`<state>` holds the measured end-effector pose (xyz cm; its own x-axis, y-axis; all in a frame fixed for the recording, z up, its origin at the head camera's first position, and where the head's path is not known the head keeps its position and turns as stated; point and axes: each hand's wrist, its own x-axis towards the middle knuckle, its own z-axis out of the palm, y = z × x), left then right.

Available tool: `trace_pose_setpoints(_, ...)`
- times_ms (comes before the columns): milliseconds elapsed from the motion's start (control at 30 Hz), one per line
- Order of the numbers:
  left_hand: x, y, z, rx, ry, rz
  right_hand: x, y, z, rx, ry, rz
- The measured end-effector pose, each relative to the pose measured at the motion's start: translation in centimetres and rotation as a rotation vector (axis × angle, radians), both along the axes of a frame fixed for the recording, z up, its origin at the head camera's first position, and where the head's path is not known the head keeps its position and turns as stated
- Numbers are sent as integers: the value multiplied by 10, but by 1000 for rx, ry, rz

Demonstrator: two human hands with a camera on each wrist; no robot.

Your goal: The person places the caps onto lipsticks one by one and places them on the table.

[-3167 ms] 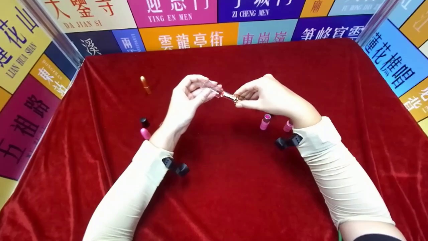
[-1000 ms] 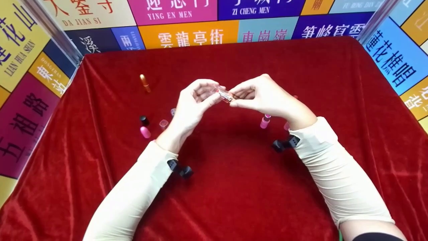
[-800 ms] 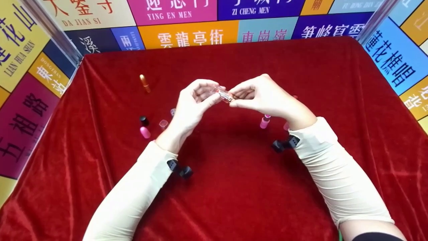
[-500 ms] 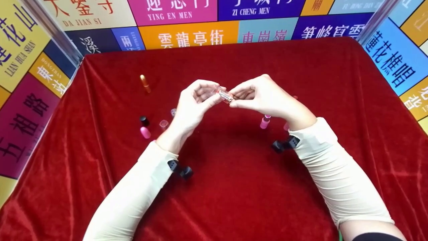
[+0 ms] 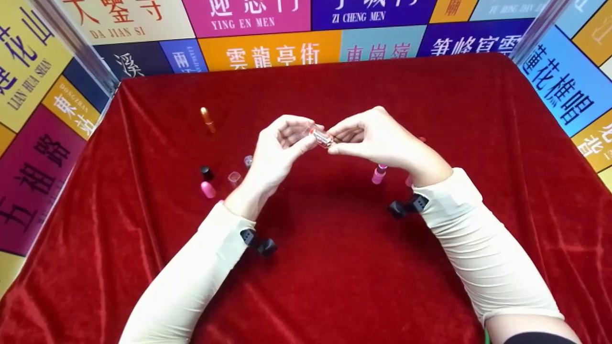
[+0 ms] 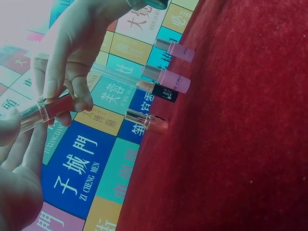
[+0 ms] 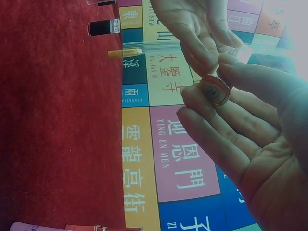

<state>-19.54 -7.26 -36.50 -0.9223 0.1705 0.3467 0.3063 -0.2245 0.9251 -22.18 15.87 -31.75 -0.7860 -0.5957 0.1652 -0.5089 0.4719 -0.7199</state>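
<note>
In the head view, both hands meet over the table's middle on one lipstick (image 5: 322, 138), a shiny metallic tube with a clear cap round it. My left hand (image 5: 277, 150) pinches the cap end between thumb and fingers. My right hand (image 5: 377, 136) pinches the base end. In the left wrist view, the lipstick's dark red base (image 6: 60, 105) sits in the right fingers. The right wrist view shows its round bottom with a small sticker, held between thumb and fingertips. Part of the cap is hidden by the left fingers.
On the left lie a gold bullet-shaped tube (image 5: 208, 119), a black cap (image 5: 205, 172), a pink cap (image 5: 208, 189) and clear caps (image 5: 234, 178). An uncapped pink lipstick (image 5: 378, 174) stands on the right. In the left wrist view, several lipsticks stand, one black-based (image 6: 164, 92).
Since the earliest frame, the hands have come closer together and the metallic tube has slid into the clear cap. Over the last second they have hardly moved.
</note>
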Motion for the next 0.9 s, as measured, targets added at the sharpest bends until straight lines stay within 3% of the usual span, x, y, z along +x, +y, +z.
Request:
trace_pose_setpoints(333, 0, -2, 4, 72, -12, -1, 1, 5, 6, -26, -6, -17)
trace_pose_setpoints(467, -1, -9, 10, 91, -23, 33, 0, 19, 16, -66, 52, -51)
trace_pose_setpoints(667, -2, -37, 33, 69, -33, 119, 0, 47, 41, -152, 151, -166)
trace_pose_setpoints(767, -6, -53, 45, 29, -31, 152, -3, 64, 46, -184, 126, -249)
trace_pose_setpoints(900, -16, -75, 59, -61, -27, 201, -14, 92, 42, -137, 82, -310)
